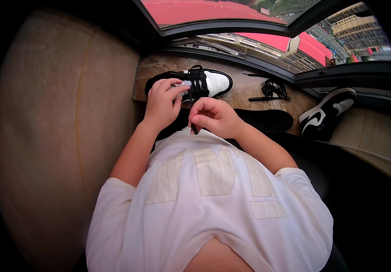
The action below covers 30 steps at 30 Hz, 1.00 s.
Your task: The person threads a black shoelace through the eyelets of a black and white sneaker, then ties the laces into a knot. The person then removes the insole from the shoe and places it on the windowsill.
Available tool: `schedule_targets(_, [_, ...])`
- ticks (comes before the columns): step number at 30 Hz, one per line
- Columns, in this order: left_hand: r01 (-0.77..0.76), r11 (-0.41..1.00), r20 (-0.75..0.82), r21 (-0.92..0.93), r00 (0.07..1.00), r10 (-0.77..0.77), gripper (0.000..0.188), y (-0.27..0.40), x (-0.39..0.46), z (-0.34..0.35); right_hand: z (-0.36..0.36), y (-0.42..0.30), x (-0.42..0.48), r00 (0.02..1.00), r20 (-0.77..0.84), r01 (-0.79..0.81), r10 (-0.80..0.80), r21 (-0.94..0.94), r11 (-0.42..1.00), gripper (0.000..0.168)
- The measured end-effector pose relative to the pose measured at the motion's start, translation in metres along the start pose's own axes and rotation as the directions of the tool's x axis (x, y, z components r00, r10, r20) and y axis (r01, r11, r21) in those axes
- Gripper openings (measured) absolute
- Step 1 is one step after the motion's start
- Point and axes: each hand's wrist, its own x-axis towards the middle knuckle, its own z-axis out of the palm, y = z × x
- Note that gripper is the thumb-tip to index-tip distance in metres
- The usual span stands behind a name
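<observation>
A black-and-white sneaker (218, 81) lies before me on a brown marble sill, its toe pointing right. Black lacing runs across its front. My left hand (164, 100) is over the shoe's ankle end, fingers spread beside the laces; whether the fingertips touch the shoe is hard to tell. Between the thumb and fingers of my right hand (214, 115) is the end of a black shoelace (194, 129), which stretches down from the shoe towards me. Part of the shoe's near side is hidden by my hands.
To the right lies a bundled black shoelace (273, 89), with a black insole (266, 119) nearer to me. A second sneaker (328, 110) leans by the window frame (348, 72). A beaded chain (362, 151) hangs at right. A panelled wall (52, 112) borders the left.
</observation>
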Motion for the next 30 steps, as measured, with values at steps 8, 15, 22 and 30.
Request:
schedule_targets(8, [-0.227, 0.972, -0.018, -0.068, 0.974, 0.226, 0.018, 0.015, -0.033, -0.007, 0.000, -0.008, -0.007, 0.986, 0.091, -0.160, 0.142, 0.238, 0.958, 0.015])
schedule_targets(15, [-0.136, 0.836, 0.194, -0.532, 0.941, 0.277, 0.021, 0.044, -0.038, -0.025, -0.018, 0.023, 0.012, 0.788, -0.424, -0.465, 0.446, 0.064, 0.883, 0.028])
schedule_targets(22, [0.027, 0.739, 0.381, -0.673, 0.869, 0.316, 0.026, 0.049, -0.030, -0.031, -0.010, 0.045, 0.028, 0.799, -0.392, -0.307, 0.456, 0.386, 0.870, 0.019])
schedule_targets(30, [0.105, 0.805, 0.413, -0.584, 0.892, 0.183, 0.031, -0.001, -0.011, -0.035, 0.003, 0.056, 0.005, 0.779, -0.628, -0.510, 0.003, -0.630, 0.586, 0.020])
